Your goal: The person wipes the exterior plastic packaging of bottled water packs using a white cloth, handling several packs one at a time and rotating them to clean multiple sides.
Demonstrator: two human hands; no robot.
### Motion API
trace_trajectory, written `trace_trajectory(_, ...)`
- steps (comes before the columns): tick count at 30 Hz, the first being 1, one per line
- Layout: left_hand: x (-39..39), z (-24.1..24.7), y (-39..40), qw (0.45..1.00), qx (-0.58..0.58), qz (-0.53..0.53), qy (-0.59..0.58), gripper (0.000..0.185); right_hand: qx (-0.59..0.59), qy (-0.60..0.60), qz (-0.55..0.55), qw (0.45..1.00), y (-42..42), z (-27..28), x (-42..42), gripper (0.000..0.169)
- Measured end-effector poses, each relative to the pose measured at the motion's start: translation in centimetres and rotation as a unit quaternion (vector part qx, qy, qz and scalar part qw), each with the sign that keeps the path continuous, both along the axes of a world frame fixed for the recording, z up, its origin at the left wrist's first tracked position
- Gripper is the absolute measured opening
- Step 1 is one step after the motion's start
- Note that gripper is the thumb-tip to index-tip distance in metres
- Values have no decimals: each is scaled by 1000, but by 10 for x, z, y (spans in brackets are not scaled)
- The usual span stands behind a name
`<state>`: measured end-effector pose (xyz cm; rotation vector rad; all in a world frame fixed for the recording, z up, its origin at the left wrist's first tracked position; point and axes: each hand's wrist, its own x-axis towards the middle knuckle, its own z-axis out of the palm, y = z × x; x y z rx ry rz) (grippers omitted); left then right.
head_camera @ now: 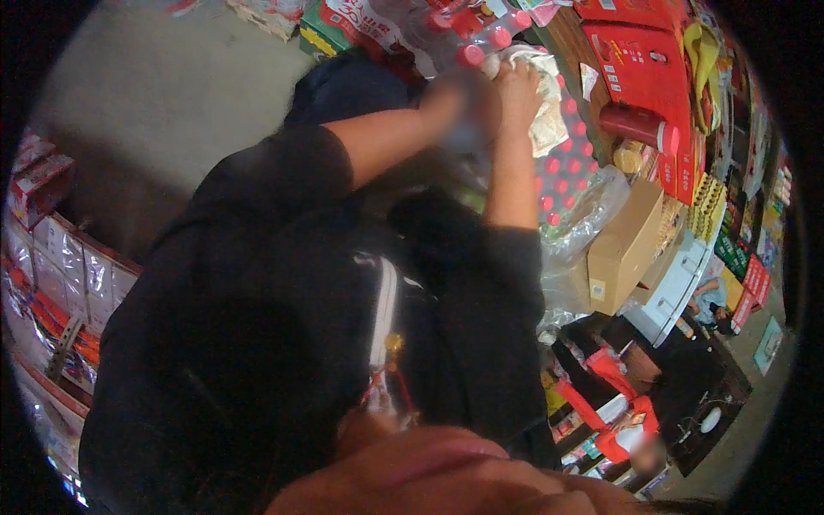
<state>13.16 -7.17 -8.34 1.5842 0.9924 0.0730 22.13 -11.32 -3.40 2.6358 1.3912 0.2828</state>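
Note:
My right hand [518, 90] has its fingers curled over a stained white cloth [548, 122], which lies over plastic-wrapped drink bottles with pink caps [570, 167]. My left hand [454, 106] is close beside it, to the left; a blurred patch covers the fingers, so what they hold or touch is hidden. More clear plastic bottles with pink caps [499, 37] lie just beyond the hands. A red and white printed plastic wrapper [380, 32] is left of them.
Red cartons [634, 64], a dark red bottle [634, 127], an open cardboard box [624, 248] and yellow egg trays [707, 203] stand to the right. A person in red [634, 425] is at lower right. Wrapped boxes [71, 257] line the left.

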Motion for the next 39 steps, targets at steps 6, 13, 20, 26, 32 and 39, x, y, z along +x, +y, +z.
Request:
trace_trajectory(6, -29, 23, 5, 995, -43, 78, 49, 43, 90, 39, 2, 995, -49, 8, -69, 56)
trace_trajectory(13, -3, -60, 0, 993, -30, -41, -105, 39, 180, 63, 41, 981, -116, -6, -96, 72)
trace_trajectory(20, -12, -45, -18, 961, -172, -82, -201, 38, 392, 327, -206, 835, -204, -13, -73, 46)
trace_trajectory(26, -4, -30, -18, 968, -41, -62, -238, 43, 443, 126, -69, 885, -138, 57, -54, 53)
trace_trajectory(32, -4, -29, -17, 973, 47, -71, -216, 41, 220, 22, -83, 972, -130, -6, -32, 67)
trace_trajectory(39, -1, -56, 2, 973, -71, -92, -198, 47, 228, 29, -172, 958, -192, 9, -7, 59)
